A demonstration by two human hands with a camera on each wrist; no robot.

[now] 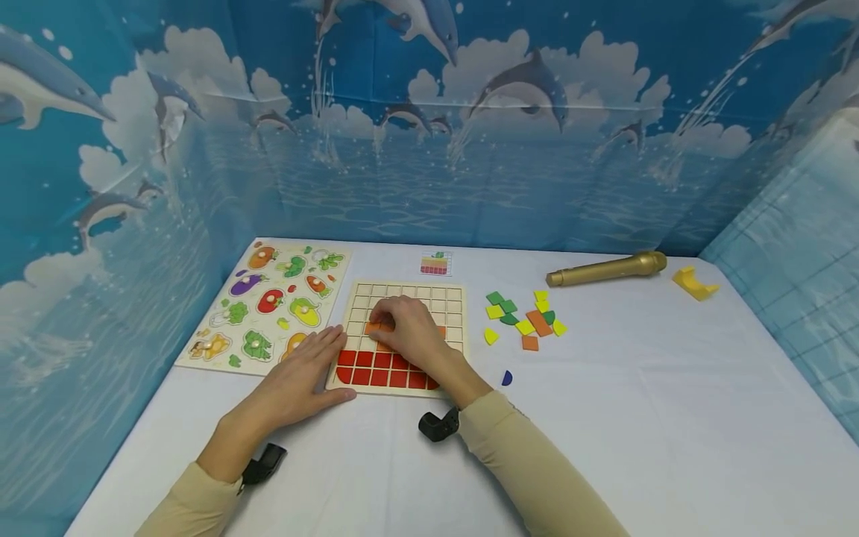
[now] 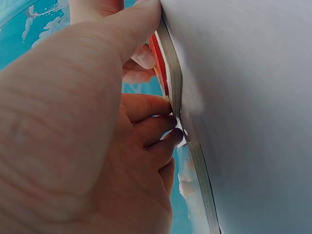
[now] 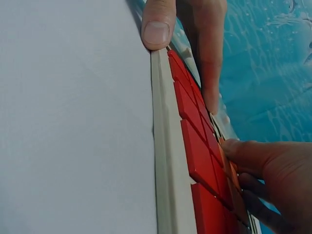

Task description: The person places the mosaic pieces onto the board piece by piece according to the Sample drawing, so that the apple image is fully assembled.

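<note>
A wooden grid board (image 1: 456,294) lies on the table, its near rows filled with red tiles (image 1: 380,378). Orange tiles (image 1: 440,331) show on both sides of my right hand (image 1: 412,335), which reaches over the board. Thumb and curled fingers of that hand pinch at an orange tile (image 1: 370,327) near the board's left side; the palm hides part of the grid. Straight fingers of my left hand (image 1: 302,380) lie along the board's left edge, the thumb at its near left corner. In the right wrist view, the right thumb (image 3: 236,150) presses beside the red tiles (image 3: 197,151).
Loose yellow, green and orange pieces (image 1: 539,322) lie right of the board, with a blue half-round piece (image 1: 507,378) nearer. A small picture card (image 1: 436,263) lies behind it. Left is a vegetable puzzle board (image 1: 268,321). A gold microphone (image 1: 607,270) and yellow holder (image 1: 694,283) sit back right.
</note>
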